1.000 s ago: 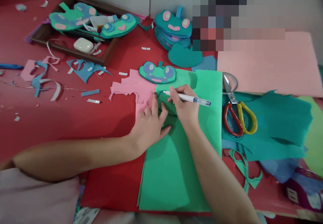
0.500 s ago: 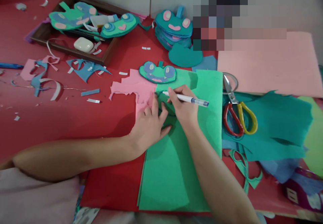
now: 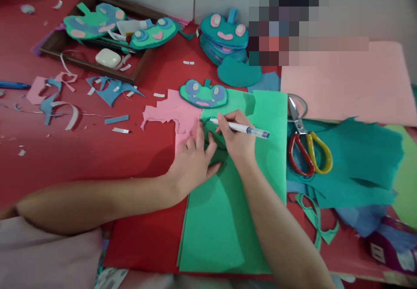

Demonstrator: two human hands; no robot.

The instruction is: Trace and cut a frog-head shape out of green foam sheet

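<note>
1. Taking the pen tip as the clock's centre, the bright-green foam-like rectangular sheet (image 3: pixel 228 219) spreads from there towards 6 o'clock, with a dark curved outline (image 3: pixel 222 149) partly drawn near its upper left edge
2. The marking looks under way, I'd judge; fingers and shadow cover much of the line, so I can't tell whether it closes. No cut shows along it, and the red-and-yellow-handled metal scissors (image 3: pixel 301 128) lie unheld at 3 o'clock
3. A green, blue and pink layered frog-like face (image 3: pixel 203 100) sits assembled at 12 o'clock, with a stack of teal frog-like faces (image 3: pixel 224 35) beyond; two more rest at the dark wooden rectangular frame (image 3: pixel 137 74) towards 10 o'clock
4. The left hand (image 3: pixel 190 165) is open, fingers loosely spread and thumb apart, resting on the sheet's edge and the ragged pink foam-like offcut (image 3: pixel 167 111); it grips nothing visible
5. The right hand (image 3: pixel 240 139) is closed in a writing pinch around the slim white plastic pen (image 3: pixel 241 127), its tip at the sheet and its rear end towards 4 o'clock
</note>
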